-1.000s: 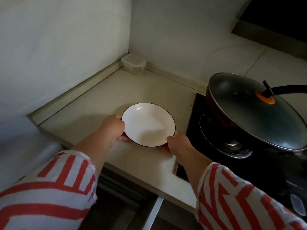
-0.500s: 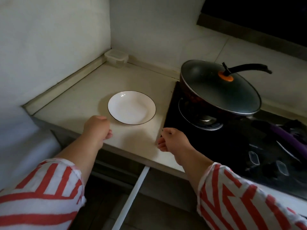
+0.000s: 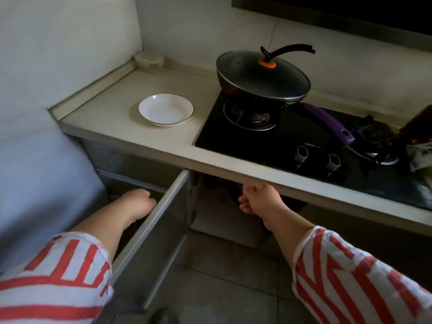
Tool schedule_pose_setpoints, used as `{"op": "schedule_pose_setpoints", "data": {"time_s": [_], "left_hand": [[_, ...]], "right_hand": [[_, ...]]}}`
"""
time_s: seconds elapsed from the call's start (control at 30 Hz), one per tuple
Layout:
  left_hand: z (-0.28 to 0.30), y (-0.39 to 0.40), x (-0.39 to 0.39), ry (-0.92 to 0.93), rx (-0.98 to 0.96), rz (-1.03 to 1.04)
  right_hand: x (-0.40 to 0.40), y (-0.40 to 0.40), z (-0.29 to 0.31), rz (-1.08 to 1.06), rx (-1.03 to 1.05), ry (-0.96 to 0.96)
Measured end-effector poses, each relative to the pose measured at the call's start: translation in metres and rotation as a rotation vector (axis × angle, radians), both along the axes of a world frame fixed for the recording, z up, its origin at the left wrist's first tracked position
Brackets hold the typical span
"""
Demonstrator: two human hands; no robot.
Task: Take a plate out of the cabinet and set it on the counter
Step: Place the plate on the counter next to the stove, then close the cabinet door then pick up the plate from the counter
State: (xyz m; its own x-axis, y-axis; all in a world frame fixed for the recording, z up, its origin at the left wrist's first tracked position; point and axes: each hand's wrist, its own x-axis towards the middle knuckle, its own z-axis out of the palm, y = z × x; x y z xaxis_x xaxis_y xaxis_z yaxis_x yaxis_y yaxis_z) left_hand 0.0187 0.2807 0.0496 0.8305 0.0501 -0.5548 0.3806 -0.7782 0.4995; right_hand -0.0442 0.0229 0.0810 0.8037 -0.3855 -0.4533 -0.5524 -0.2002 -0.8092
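Observation:
The white plate (image 3: 166,109) with a thin dark rim lies flat on the beige counter (image 3: 112,108), left of the stove, and nothing touches it. Both my hands are down below the counter's front edge. My left hand (image 3: 138,204) is curled and sits just left of the open cabinet door (image 3: 161,220), close to the door's top edge. My right hand (image 3: 257,199) hangs loosely curled in front of the dark cabinet opening (image 3: 217,190) and holds nothing. Striped red and white sleeves cover both forearms.
A black wok under a glass lid (image 3: 261,74) sits on the left burner of the black gas stove (image 3: 292,139), its purple handle (image 3: 327,122) pointing right. A small clear box (image 3: 149,59) stands in the back corner. A bottle (image 3: 418,129) is at the right edge.
Both hands let go of the plate and dropped from the counter to below its edge. The view pulled back and down, so the open cabinet door now shows.

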Motion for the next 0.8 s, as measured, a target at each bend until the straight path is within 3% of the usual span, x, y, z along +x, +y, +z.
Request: {"op": "schedule_pose_setpoints", "data": {"time_s": [0.13,0.3,0.43,0.53,0.67,0.8], "left_hand": [[-0.014,-0.005,-0.021,0.099,0.196,-0.142],[-0.038,-0.01,-0.014,0.067,0.357,-0.266],[-0.044,-0.017,-0.01,0.093,0.378,-0.296],[-0.046,-0.03,-0.009,0.198,0.241,-0.2],[-0.046,-0.065,-0.018,0.422,-0.127,0.062],[-0.044,-0.112,-0.035,0.387,-0.355,0.111]], "right_hand": [[-0.015,0.0,-0.004,-0.011,-0.006,0.01],[-0.024,0.006,-0.017,-0.055,0.017,0.059],[-0.033,0.011,-0.034,-0.094,0.039,0.11],[-0.042,0.009,-0.041,-0.124,0.065,0.141],[-0.054,-0.003,-0.038,-0.166,0.059,0.164],[-0.069,-0.015,-0.035,-0.199,0.08,0.196]]}}
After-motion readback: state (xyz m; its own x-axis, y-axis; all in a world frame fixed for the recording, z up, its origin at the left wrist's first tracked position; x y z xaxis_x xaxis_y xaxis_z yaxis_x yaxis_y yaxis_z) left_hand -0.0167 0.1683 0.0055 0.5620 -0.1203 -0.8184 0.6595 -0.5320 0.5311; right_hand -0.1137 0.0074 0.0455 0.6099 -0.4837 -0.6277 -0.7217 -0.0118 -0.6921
